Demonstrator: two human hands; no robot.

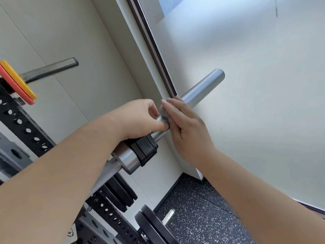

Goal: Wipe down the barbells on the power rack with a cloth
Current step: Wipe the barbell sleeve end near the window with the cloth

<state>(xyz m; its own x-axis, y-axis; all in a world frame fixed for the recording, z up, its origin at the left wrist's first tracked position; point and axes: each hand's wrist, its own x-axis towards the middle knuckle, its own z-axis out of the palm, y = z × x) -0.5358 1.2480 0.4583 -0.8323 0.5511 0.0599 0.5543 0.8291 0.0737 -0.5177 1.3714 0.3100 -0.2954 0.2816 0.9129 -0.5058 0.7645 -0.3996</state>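
Up close, barbell sleeve (pixel 204 85) jutting from the power rack (pixel 26 127), left hand (pixel 140 118) grip curled round it just past the black collar (pixel 146 148), right hand (pixel 186 125) laid over a grey cloth (pixel 164 112) on the sleeve, fingers (pixel 173 105) apparently straight, pressing

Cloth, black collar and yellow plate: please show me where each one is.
cloth (pixel 163 113): head view, its visible grey bunch.
black collar (pixel 144 149): head view, its side.
yellow plate (pixel 19 79): head view, its edge.

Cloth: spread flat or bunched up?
Bunched: the cloth is a small grey wad on the barbell sleeve, between left hand and right hand.
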